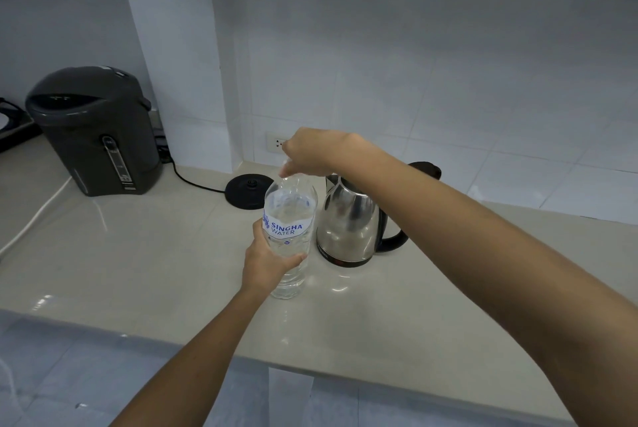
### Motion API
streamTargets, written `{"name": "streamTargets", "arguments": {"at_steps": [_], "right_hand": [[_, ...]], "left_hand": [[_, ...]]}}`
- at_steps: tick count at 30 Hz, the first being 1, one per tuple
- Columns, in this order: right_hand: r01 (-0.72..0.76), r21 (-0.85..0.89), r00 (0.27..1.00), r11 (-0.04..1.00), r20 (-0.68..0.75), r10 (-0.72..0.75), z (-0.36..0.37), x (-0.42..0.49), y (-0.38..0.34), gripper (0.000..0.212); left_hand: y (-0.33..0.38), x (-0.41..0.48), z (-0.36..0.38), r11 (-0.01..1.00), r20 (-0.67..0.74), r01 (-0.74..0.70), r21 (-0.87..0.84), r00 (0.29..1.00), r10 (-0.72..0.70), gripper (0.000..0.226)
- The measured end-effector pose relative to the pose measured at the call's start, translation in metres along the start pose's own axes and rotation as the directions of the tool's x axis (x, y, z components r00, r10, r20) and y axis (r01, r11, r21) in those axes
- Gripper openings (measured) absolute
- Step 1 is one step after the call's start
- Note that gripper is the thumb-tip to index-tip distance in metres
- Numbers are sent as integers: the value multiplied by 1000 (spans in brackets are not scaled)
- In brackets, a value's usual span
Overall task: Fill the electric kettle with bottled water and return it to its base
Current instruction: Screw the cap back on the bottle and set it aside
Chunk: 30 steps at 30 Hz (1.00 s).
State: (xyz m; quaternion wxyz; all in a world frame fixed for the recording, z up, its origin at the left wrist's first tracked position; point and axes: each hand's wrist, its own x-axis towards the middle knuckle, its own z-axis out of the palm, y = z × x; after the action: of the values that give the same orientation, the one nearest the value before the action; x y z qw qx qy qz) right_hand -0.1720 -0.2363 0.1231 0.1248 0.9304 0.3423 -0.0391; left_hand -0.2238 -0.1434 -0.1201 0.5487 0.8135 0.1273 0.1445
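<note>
A clear plastic water bottle (289, 219) with a white and blue label stands on the beige counter. My left hand (266, 262) grips its lower body. My right hand (310, 152) closes over the bottle's top, hiding the cap. Just right of the bottle stands the steel electric kettle (348, 223) with a black handle and its lid open. The kettle is off its round black base (249, 190), which lies behind and to the left of the bottle near the wall.
A dark grey hot-water dispenser (95, 131) stands at the back left, with a black cord and a white cable trailing across the counter (121, 254). A wall socket (276, 143) sits behind my right hand. The counter's front edge runs diagonally below my arms.
</note>
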Motion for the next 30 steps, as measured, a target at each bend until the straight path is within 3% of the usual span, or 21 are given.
{"name": "streamTargets", "arguments": {"at_steps": [3,7,11,18,21,22,24,26,28,30], "right_hand": [[-147,-62,986,987,-92,141,18,9,-15,36],[-402,-52,906,914,-168,389,24,10,-37,24],[-459,26,879,888,-129,458,18,10,-27,36],[-505,110,829,856,-215,516,24,5,-23,57],[-426,397,779,813,-296,553,44,-3,-15,64],[-315,554,778,771,-315,544,56,-6,-14,59],[-39,822,802,568,-314,508,82,-14,-17,42],[63,903,856,425,-267,442,105,-21,-24,60],[49,912,878,408,-234,417,122,-20,-32,86],[43,916,865,398,-233,444,130,-18,-37,98]], "left_hand": [[-1,0,1,1000,-6,12,8,1000,-12,90],[-1,0,1,999,4,18,33,1000,-18,93],[0,1,0,997,18,31,65,999,-32,97],[0,-1,-3,999,60,2,35,998,-4,101],[-6,1,-9,1000,142,-18,-13,990,20,102],[-11,0,-12,999,195,-15,-34,981,22,103],[-25,-1,-19,998,321,15,-55,947,4,105],[-40,-2,-24,999,403,38,8,915,-38,99],[-49,0,-25,997,410,32,75,910,-60,91],[-50,4,-25,993,385,8,121,921,-54,85]]}}
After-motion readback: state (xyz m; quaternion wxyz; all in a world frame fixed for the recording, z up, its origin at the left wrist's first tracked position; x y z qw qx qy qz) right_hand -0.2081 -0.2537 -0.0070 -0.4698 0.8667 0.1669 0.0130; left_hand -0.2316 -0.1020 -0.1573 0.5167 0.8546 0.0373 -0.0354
